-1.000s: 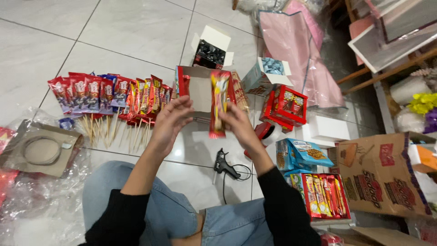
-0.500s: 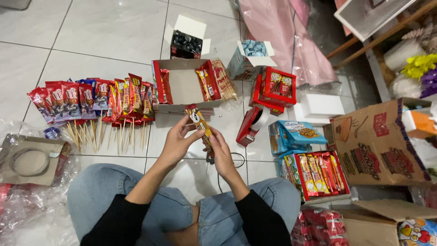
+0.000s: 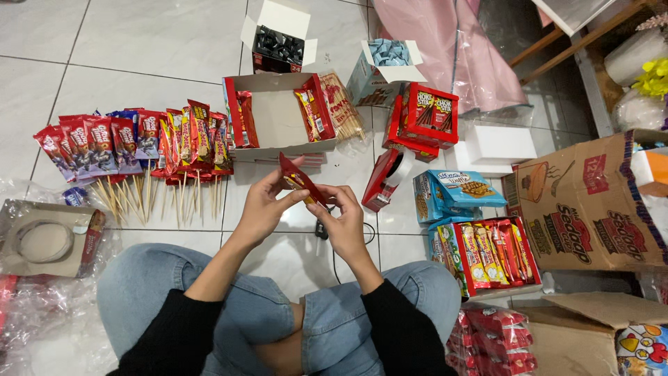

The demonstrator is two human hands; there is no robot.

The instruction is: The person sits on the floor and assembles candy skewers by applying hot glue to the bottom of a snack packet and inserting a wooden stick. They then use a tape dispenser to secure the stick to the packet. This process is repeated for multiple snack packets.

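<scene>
A: Item: snack bar (image 3: 298,181). Where was it?

B: I saw it pinched between both hands, above the floor (image 3: 139,42). Long axis ran far-left to near-right; left hand (image 3: 263,207) closed on the far end, right hand (image 3: 344,224) on the near end.

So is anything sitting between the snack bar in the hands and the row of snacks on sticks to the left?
Nothing visible does. Both hands, left hand and right hand, hold the red snack bar above bare tile; the skewered snack row lies left with only open floor between.
</scene>
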